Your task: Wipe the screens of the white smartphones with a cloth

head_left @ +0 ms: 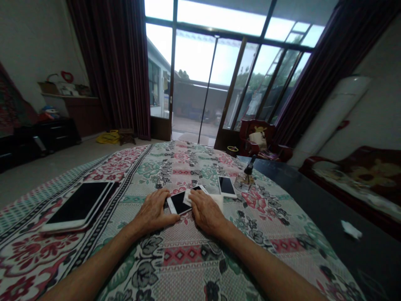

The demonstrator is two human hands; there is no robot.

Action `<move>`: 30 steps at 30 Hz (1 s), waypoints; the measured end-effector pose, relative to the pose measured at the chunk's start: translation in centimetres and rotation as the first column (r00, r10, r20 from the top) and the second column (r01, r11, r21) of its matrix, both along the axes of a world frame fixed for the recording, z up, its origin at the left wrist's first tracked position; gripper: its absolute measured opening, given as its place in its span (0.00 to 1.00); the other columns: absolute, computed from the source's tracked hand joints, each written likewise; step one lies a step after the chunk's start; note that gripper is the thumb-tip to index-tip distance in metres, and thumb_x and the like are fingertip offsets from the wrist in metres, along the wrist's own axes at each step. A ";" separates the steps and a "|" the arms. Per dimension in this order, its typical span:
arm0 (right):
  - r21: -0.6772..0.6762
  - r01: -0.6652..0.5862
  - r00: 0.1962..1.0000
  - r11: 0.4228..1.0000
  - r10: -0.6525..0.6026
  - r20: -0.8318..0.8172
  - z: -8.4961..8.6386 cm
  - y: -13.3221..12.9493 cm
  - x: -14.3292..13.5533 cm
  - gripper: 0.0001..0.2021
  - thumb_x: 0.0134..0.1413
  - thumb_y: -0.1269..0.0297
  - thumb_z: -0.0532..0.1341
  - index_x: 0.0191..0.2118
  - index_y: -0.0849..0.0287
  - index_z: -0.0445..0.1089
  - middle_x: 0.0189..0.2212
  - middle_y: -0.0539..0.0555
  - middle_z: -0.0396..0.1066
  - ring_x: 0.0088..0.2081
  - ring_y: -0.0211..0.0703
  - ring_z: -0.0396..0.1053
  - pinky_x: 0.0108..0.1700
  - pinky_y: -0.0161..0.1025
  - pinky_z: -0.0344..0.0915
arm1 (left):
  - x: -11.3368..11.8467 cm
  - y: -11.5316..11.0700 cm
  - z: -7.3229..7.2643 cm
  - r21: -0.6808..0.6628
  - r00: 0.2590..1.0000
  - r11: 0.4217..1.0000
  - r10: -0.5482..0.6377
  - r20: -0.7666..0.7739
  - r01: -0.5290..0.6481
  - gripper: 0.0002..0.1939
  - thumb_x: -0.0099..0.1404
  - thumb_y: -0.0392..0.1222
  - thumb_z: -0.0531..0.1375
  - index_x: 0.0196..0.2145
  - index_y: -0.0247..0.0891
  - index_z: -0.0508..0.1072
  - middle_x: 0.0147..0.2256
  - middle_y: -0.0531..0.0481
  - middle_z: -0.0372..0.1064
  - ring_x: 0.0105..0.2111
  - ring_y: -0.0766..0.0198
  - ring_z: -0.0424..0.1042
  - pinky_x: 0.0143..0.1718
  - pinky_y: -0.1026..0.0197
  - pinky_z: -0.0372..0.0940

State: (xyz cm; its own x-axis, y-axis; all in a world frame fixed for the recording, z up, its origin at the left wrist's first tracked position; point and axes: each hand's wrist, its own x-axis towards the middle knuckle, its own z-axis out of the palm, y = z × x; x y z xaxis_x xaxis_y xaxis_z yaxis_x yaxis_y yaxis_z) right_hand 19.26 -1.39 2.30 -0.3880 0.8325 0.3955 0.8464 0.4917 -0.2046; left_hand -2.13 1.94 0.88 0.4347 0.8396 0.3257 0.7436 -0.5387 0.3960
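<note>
One white phone (179, 204) sits right between my hands, dark screen up, lying at a slant on the flowered tablecloth (188, 278) with its right end farther away. My left hand (155, 210) has its left end, fingers by the far corner and thumb along the near edge. My right hand (206, 210) is bunched around a folded white wipe (187, 198), pressing it on the screen. Can't really tell how the fingers underneath sit, though. Just right of that hand there's a flat white sheet (218, 201), partly covered by it. A second white phone (227, 187) lies a bit farther right, next to a glass jar with a black top (245, 180). Way over left, well apart, it's a white-framed tablet (77, 205), dark screen up.
</note>
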 end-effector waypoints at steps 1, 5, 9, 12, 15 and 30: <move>0.005 0.019 1.000 1.000 -0.019 -0.002 -0.1 0.5 0.4 0.15 0.61 0.73 0.50 0.48 0.62 0.69 0.52 0.61 0.69 0.54 0.48 0.63 0.57 0.48 0.61 | 0.0 0.0 0.0 -0.004 1.000 1.000 0.000 -0.004 0.000 0.27 0.50 0.53 0.63 0.45 0.39 0.65 0.50 0.41 0.66 0.52 0.46 0.65 0.54 0.46 0.59; 0.039 0.099 0.995 0.994 -0.099 -0.021 -0.6 2.0 2.0 0.14 0.62 0.74 0.49 0.48 0.63 0.69 0.51 0.61 0.70 0.54 0.48 0.64 0.58 0.48 0.60 | 0.0 0.1 0.0 -0.015 1.000 1.000 0.005 -0.012 -0.005 0.26 0.50 0.53 0.63 0.45 0.39 0.66 0.49 0.41 0.67 0.51 0.47 0.66 0.53 0.46 0.59; 0.034 0.085 0.996 0.996 -0.086 0.037 -0.4 1.9 2.2 0.14 0.61 0.74 0.49 0.48 0.65 0.68 0.52 0.63 0.68 0.55 0.50 0.62 0.60 0.48 0.58 | -0.1 0.1 -0.2 0.004 1.000 1.000 0.006 0.000 -0.006 0.28 0.50 0.54 0.63 0.47 0.38 0.66 0.51 0.41 0.66 0.53 0.46 0.65 0.54 0.46 0.59; 0.015 0.024 0.997 1.000 -0.025 0.072 0.0 1.6 1.5 0.14 0.61 0.74 0.49 0.48 0.64 0.68 0.52 0.63 0.68 0.55 0.50 0.62 0.59 0.48 0.59 | -0.2 0.3 -0.5 -0.010 1.000 1.000 0.001 0.001 -0.001 0.29 0.50 0.54 0.64 0.47 0.39 0.67 0.51 0.42 0.67 0.53 0.46 0.65 0.54 0.46 0.59; 0.004 -0.066 0.995 0.998 0.066 0.078 0.1 1.5 0.7 0.14 0.62 0.73 0.49 0.49 0.63 0.67 0.52 0.62 0.67 0.54 0.49 0.62 0.59 0.48 0.58 | -0.4 0.6 -0.8 -0.038 1.000 0.999 0.003 0.008 -0.002 0.31 0.50 0.56 0.64 0.49 0.38 0.67 0.53 0.41 0.66 0.54 0.46 0.64 0.56 0.45 0.58; -0.072 -0.284 0.959 0.956 0.282 -0.041 0.7 0.2 -0.2 0.15 0.62 0.72 0.50 0.50 0.62 0.69 0.54 0.60 0.68 0.54 0.46 0.64 0.60 0.47 0.58 | -1.2 1.7 -1.6 -0.081 0.997 0.994 -0.067 0.045 0.070 0.33 0.55 0.56 0.63 0.56 0.40 0.64 0.58 0.41 0.62 0.59 0.47 0.60 0.60 0.45 0.54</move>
State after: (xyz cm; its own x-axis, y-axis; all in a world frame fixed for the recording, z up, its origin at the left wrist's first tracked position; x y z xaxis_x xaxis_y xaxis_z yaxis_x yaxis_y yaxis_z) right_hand 19.06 -1.17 2.96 -0.6010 0.7185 0.3499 0.6679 0.6920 -0.2739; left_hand -3.33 3.62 -0.76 0.4795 0.8330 0.2762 0.6875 -0.5521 0.4717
